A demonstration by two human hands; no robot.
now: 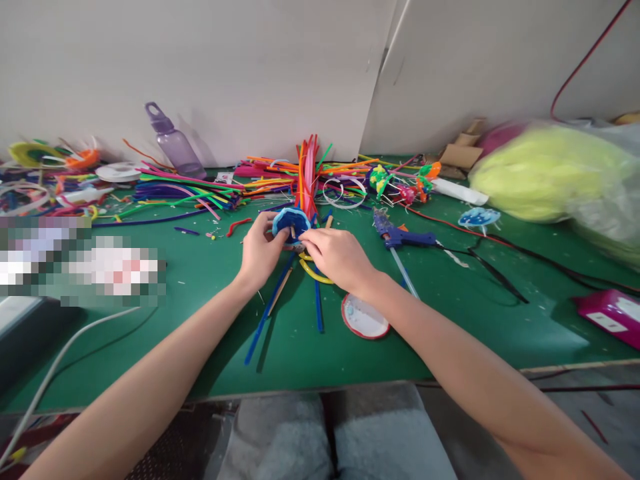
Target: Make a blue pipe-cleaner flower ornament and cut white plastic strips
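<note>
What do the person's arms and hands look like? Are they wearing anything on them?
The left arm and right arm are bare in view, with no sleeves, and narrow toward the wrists. I see no watch or bracelet. The left hand and right hand have no gloves, and no rings that I can see.

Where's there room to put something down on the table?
Between the right arm and pink box, the table looks mostly bare. So does a patch between the left arm and white cable. It's crowded at the back with coloured sticks and around the left hand, right hand and blue bowl.
</note>
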